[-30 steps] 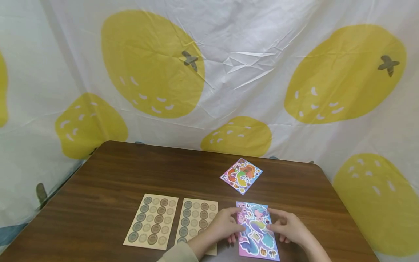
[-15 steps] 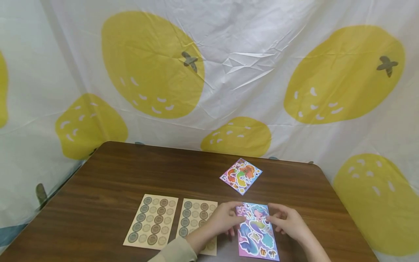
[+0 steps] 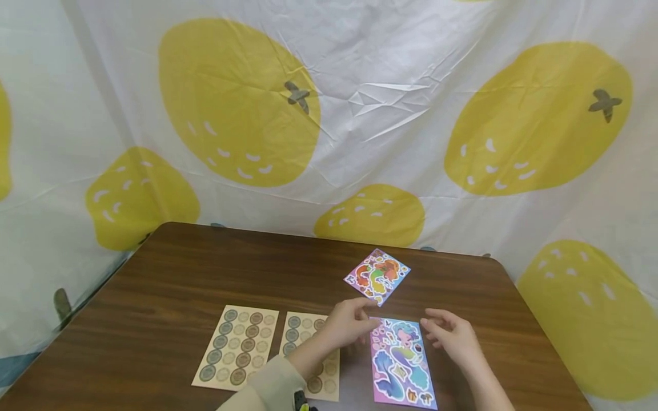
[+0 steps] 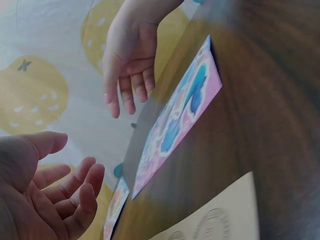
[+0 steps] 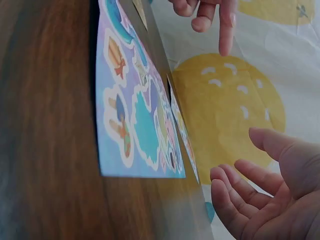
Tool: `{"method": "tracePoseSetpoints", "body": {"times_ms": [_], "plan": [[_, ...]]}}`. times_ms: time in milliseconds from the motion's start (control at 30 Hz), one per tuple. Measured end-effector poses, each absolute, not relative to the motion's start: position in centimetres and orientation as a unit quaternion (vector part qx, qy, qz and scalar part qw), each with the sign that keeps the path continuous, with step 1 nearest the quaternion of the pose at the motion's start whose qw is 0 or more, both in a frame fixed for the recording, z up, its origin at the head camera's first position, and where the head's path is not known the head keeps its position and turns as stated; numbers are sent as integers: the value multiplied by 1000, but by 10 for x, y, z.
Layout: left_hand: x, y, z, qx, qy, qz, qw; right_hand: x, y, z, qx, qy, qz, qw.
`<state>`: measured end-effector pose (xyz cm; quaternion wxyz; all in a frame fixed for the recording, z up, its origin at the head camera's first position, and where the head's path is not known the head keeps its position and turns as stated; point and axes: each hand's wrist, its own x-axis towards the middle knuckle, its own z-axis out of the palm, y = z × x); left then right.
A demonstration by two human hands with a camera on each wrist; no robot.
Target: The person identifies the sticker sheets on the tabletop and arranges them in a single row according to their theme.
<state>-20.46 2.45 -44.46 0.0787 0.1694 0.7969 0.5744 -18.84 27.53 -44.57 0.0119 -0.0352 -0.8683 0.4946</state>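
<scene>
A sticker sheet with a blue-haired mermaid (image 3: pixel 403 362) lies flat on the brown table, between both hands. My left hand (image 3: pixel 345 326) hovers by its upper left corner, fingers loosely bent and holding nothing. Off the sheet's upper right edge, my right hand (image 3: pixel 454 337) is raised with relaxed fingers and nothing in them. Both wrist views show a gap between the hands and the mermaid sheet (image 5: pixel 142 115). Farther back lies a second sticker sheet with an orange-haired mermaid (image 3: pixel 377 275), turned at an angle; the left fingertips overlap its near corner in the head view.
Two tan sheets of round stickers lie at the left: the outer sheet (image 3: pixel 235 347) in full view, the inner sheet (image 3: pixel 329 377) partly under the left forearm. Behind the table (image 3: pixel 247 257) hangs a white cloth (image 3: pixel 380 148) with yellow fruit prints.
Both hands have let go of the blue-haired mermaid sheet's sides and risen away from it. The left has moved toward the back, the right slightly outward. The sheets stay in place.
</scene>
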Motion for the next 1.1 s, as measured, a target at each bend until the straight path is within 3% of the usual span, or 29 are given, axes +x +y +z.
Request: {"method": "tracePoseSetpoints", "body": {"times_ms": [300,733,1100], "plan": [[-223,19,-443,177,809,561,18,-197,267,-443,-54,-849,524,22],[-249,18,-449,169,805,568,-28,-215,248,-443,-71,-807,583,59],[-268,16,-451,156,789,591,-53,-225,235,-453,-89,-796,596,56]]}}
